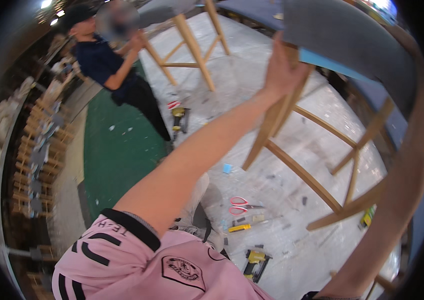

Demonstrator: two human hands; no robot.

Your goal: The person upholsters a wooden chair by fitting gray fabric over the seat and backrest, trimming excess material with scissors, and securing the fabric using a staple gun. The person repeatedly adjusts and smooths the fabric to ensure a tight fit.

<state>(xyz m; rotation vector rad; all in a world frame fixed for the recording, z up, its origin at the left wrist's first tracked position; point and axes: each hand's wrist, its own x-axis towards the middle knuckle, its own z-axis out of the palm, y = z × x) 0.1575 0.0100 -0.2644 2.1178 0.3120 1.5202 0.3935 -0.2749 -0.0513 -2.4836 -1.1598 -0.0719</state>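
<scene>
A chair with a grey padded seat (352,35) and light wooden legs is held tilted in front of me, its legs pointing down and to the right. My left hand (283,65) is wrapped around one wooden leg (272,125) just under the seat, beside a blue strip (329,62) on the seat's underside. My right forearm (412,165) rises along the right rim toward the seat. Its hand is lost at the dark edge of the picture, so I cannot see its grip.
Another person in a dark shirt (104,65) stands at a second wooden-legged chair (192,40) by a green mat (117,150). On the pale floor lie red-handled scissors (242,205), a yellow knife (239,227) and two yellow nail guns (257,262) (179,117). Stacked wooden frames (37,150) line the left.
</scene>
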